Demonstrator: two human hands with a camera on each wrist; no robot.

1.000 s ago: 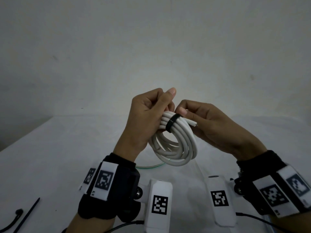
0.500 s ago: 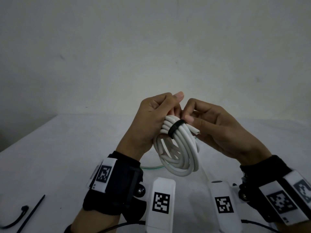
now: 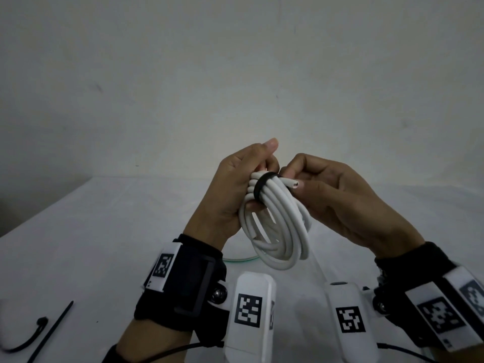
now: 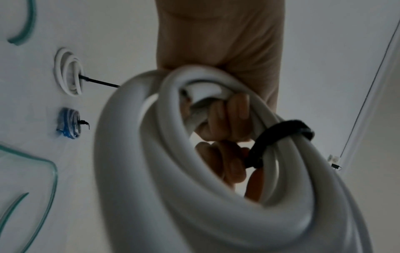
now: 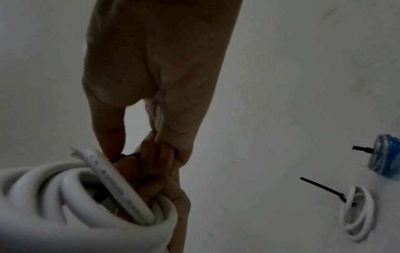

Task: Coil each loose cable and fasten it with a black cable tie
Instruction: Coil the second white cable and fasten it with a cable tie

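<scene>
Both hands have risen slightly since a second ago, the coil turning so its cut end faces the camera. Below, the desk (image 3: 78, 231) carries a finished white coil (image 5: 357, 214), a blue bundle (image 5: 387, 154) and spare ties (image 3: 49, 328). The left hand (image 3: 225, 195) grips the white cable coil (image 3: 277, 226) to keep its loops together. The right hand (image 3: 340, 195) pinches the black cable tie (image 3: 262, 186), probably cinching it.

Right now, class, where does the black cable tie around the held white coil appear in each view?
Head: centre, black cable tie between both hands.
Left wrist: right of centre, beside the fingers.
Right wrist: mostly hidden, lower left.
Shared landmark: white coil.
</scene>
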